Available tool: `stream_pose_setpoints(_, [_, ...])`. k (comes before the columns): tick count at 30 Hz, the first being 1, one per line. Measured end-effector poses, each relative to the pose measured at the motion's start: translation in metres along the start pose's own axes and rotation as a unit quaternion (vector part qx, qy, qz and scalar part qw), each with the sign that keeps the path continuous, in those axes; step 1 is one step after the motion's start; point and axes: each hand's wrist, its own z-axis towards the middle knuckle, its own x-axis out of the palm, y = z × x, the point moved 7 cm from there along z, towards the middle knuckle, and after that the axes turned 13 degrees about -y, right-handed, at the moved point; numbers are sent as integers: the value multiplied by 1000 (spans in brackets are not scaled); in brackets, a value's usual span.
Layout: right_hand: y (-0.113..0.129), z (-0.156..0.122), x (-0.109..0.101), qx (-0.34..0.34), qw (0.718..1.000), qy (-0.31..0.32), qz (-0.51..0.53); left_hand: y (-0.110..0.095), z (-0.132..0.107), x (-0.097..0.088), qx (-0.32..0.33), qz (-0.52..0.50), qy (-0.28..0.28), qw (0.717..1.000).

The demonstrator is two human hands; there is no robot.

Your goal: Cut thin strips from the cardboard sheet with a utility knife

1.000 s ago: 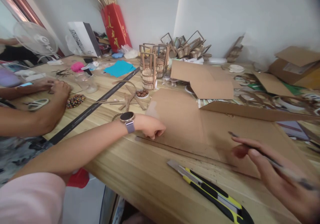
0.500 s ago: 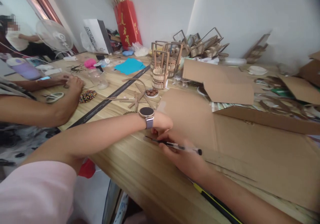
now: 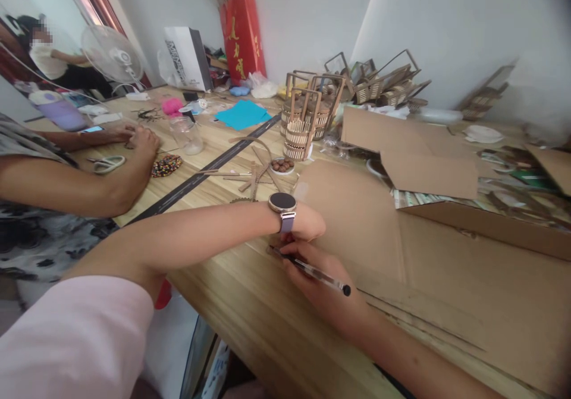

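A large flat cardboard sheet [image 3: 446,268] lies on the wooden table [image 3: 250,316]. My left hand [image 3: 307,223], with a watch on the wrist, presses down at the sheet's near left corner; its fingers are curled and mostly hidden. My right hand [image 3: 319,283] is just below it, closed around a clear pen [image 3: 312,270] whose tip touches the cardboard edge at the left. The two hands nearly touch.
A long black ruler [image 3: 200,173] runs across the table. Wooden slat baskets [image 3: 306,122], a glass jar [image 3: 187,134], a blue sheet [image 3: 243,113], folded cardboard boxes [image 3: 414,149] and a red vase [image 3: 243,36] stand behind. Another person's arms [image 3: 89,179] rest at the left near scissors [image 3: 107,163].
My right hand crossed from the right side to the sheet's left corner with the pen and set its tip beside my left hand. The view shifted, and the yellow utility knife left the view.
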Motion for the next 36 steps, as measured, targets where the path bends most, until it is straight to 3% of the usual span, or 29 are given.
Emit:
stream_pose_setpoints(6, [0,-1,10,-38,999,11,-9,-1,3,0,10,16,-15,1000])
stream_pose_setpoints(18, [0,-3,11,-35,999,8,-20,-1,3,-1,14,5,-17,1000])
stream_pose_setpoints(31, [3,-4,4,-10,999,10,-35,2,6,3,13,-20,-6,1000])
stream_pose_setpoints(36, [-2,-7,-12,11,998,3,-63,3,2,4,-2,-40,23,999])
